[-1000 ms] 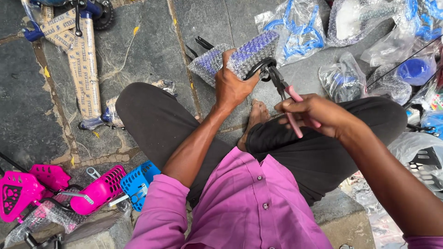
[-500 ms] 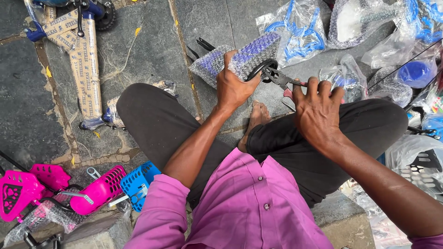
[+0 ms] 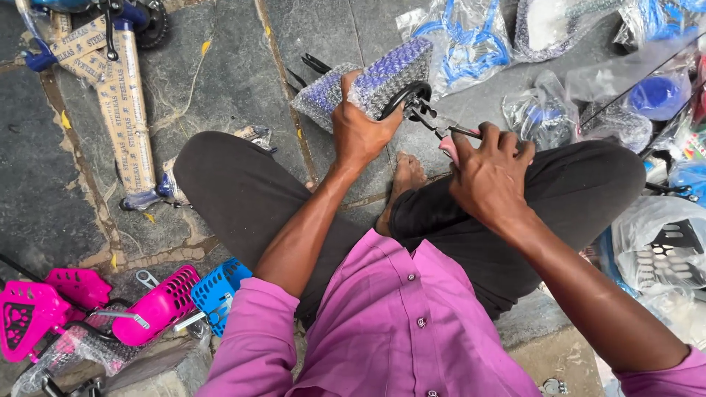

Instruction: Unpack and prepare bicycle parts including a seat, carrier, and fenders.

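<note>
Head view: looking straight down on a person who is sitting cross-legged on a grey stone floor, wearing a magenta shirt and dark trousers.
Left hand: the left hand is closing tightly around a bundle in bubble wrap, pinning it against the floor just in front of the crossed legs.
Bundle: it is showing blue-purple through the wrap, and a small black wheel is sticking out at its right end, beside the left thumb.
Right hand: the right hand is gripping a pair of pliers with fingers curled fully over the pink handles; the pliers' nose is reaching to the wheel.
Bare foot: a bare foot is resting between the two arms, below the bundle.
Far left: a long part wrapped in brown tape is lying well apart from the hands.
Lower left: pink plastic baskets and a blue basket are sitting near the left elbow.
Right side: clear bags of blue parts are piling up beyond the right knee.
</note>
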